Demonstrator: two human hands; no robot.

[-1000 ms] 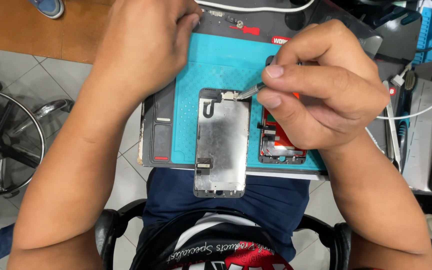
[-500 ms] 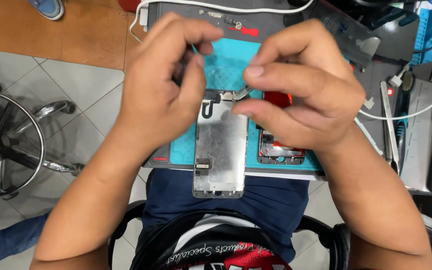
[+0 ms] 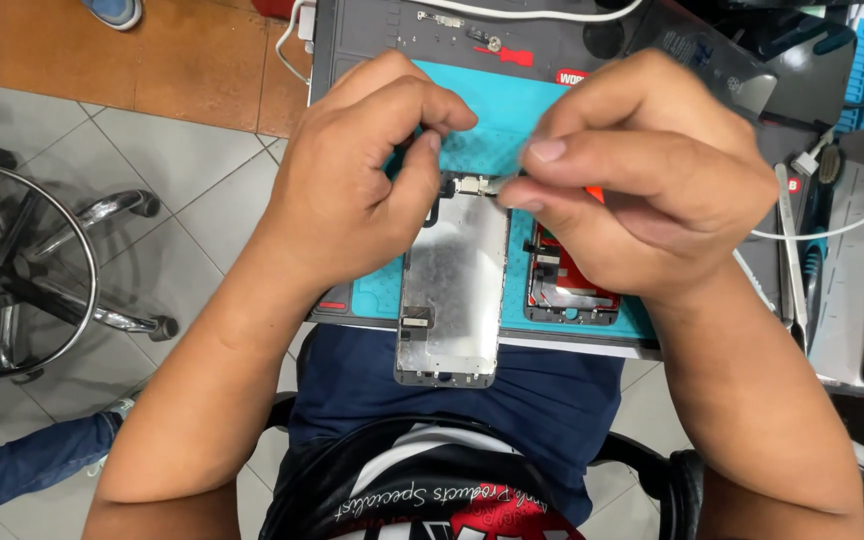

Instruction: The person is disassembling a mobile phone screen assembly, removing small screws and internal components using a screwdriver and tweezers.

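Dull scuffed metal phone backplate

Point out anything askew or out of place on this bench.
The phone screen panel hangs off the near edge of the teal mat, its lower end over the lap. Both hands, left and right, pinch at its top end.

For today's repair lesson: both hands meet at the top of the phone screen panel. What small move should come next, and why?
Probably the left hand should press the panel flat on the teal mat: its lower end overhangs the mat's edge, while the right hand pinches at a small part on its top edge.
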